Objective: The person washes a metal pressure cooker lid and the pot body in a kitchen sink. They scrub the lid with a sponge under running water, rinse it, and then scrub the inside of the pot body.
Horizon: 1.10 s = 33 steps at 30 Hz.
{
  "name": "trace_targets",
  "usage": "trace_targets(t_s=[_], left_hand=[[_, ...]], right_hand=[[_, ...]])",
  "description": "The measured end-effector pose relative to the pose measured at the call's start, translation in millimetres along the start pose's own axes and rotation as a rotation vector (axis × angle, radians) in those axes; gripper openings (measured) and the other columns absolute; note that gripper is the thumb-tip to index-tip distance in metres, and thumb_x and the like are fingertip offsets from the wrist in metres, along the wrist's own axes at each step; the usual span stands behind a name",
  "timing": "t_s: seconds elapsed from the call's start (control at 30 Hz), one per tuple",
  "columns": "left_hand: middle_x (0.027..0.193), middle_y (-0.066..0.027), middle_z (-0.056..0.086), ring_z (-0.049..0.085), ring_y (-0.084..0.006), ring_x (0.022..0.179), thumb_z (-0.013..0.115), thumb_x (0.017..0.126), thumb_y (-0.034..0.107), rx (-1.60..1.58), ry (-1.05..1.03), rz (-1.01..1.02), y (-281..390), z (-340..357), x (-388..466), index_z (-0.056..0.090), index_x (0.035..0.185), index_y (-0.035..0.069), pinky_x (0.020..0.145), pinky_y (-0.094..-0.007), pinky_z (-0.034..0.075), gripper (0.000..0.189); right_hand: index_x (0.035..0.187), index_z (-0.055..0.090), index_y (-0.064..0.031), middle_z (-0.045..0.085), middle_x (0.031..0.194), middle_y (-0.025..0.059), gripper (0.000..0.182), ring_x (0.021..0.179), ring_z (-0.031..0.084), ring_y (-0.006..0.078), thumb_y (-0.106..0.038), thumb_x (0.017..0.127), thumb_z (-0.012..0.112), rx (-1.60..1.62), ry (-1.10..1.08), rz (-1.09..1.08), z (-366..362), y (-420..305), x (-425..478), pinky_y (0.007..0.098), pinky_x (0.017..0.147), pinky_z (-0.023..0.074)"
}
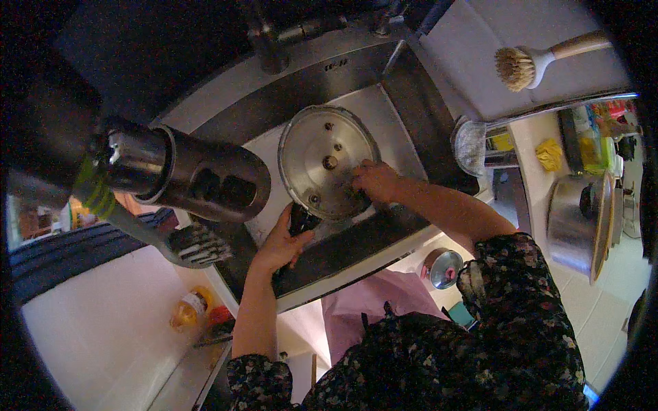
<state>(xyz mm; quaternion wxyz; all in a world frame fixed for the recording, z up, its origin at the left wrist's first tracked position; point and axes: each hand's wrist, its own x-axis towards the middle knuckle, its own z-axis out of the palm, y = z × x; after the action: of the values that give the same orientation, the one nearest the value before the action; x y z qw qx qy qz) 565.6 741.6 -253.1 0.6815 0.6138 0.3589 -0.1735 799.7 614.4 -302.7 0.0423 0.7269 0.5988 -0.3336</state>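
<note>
A round metal pressure-cooker lid, its underside with a central fitting and several small holes facing me, is held over the stainless-steel sink. At its lower left edge my left hand grips the lid's black handle. My right hand touches the lid's right side with curled fingers; whatever lies under those fingers is too dark to tell. The dark metal tap head hangs just left of the lid.
A wooden-handled dish brush is at the upper right, a slotted utensil left of the sink. An orange-yellow bottle stands lower left. A large metal pot and a yellow cloth are at the right.
</note>
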Motion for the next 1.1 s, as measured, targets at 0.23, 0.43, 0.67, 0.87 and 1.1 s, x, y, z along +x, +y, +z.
trace_targets(t_s=[0.23, 0.43, 0.67, 0.87, 1.1], left_hand=[[0.057, -0.0052, 0.047, 0.041, -0.0127, 0.038, 0.058, 0.081, 0.013, -0.101, 0.068, 0.002, 2, 5, -23, 0.007, 0.137, 0.009, 0.035, -0.0263, 0.035, 0.075], [0.056, -0.005, 0.046, 0.043, -0.0132, 0.04, 0.058, 0.081, 0.013, -0.022, 0.133, -0.057, 28, -5, -70, 0.011, 0.135, 0.008, 0.037, -0.0269, 0.038, 0.072], [0.056, -0.0044, 0.046, 0.044, -0.0126, 0.041, 0.059, 0.081, 0.016, -0.127, 0.092, 0.0, 20, -6, -79, 0.012, 0.135, 0.01, 0.038, -0.0271, 0.039, 0.072], [0.056, -0.0038, 0.046, 0.045, -0.0122, 0.042, 0.06, 0.081, 0.02, -0.23, 0.019, -0.032, 22, 0, -72, 0.012, 0.135, 0.009, 0.037, -0.0264, 0.038, 0.072], [0.059, -0.0041, 0.047, 0.044, -0.012, 0.041, 0.062, 0.08, 0.019, -0.279, 0.003, 0.01, 34, 3, -63, 0.016, 0.133, 0.007, 0.036, -0.0262, 0.038, 0.071]], right_hand=[[0.107, 0.051, -0.007, 0.055, 0.099, 0.016, 0.037, 0.091, 0.054, 0.0325, -0.017, 0.073, 0.062, 0.09, 0.674, 0.002, -51, 22, 13, 0.0389, 0.08, 0.0444], [0.117, 0.044, -0.0035, 0.058, 0.096, 0.0189, 0.059, 0.088, 0.057, 0.0347, -0.038, 0.075, 0.066, 0.561, 1.0, 0.003, -173, -6, 2, 0.0378, 0.077, 0.045], [0.093, 0.057, 0.0027, 0.058, 0.082, 0.0261, 0.05, 0.08, 0.057, 0.0405, -0.045, 0.084, 0.048, 0.211, 1.038, 0.099, -208, 3, 47, 0.0414, 0.071, 0.0461], [0.083, 0.058, 0.0037, 0.057, 0.079, 0.0276, 0.052, 0.079, 0.055, 0.0422, -0.045, 0.087, 0.04, 0.395, 0.968, 0.13, -200, 21, 51, 0.0456, 0.068, 0.0445], [0.082, 0.056, 0.0064, 0.057, 0.075, 0.0263, 0.058, 0.073, 0.054, 0.0431, -0.049, 0.086, 0.04, 0.326, 0.921, 0.105, -205, 20, 51, 0.0449, 0.068, 0.0432]])
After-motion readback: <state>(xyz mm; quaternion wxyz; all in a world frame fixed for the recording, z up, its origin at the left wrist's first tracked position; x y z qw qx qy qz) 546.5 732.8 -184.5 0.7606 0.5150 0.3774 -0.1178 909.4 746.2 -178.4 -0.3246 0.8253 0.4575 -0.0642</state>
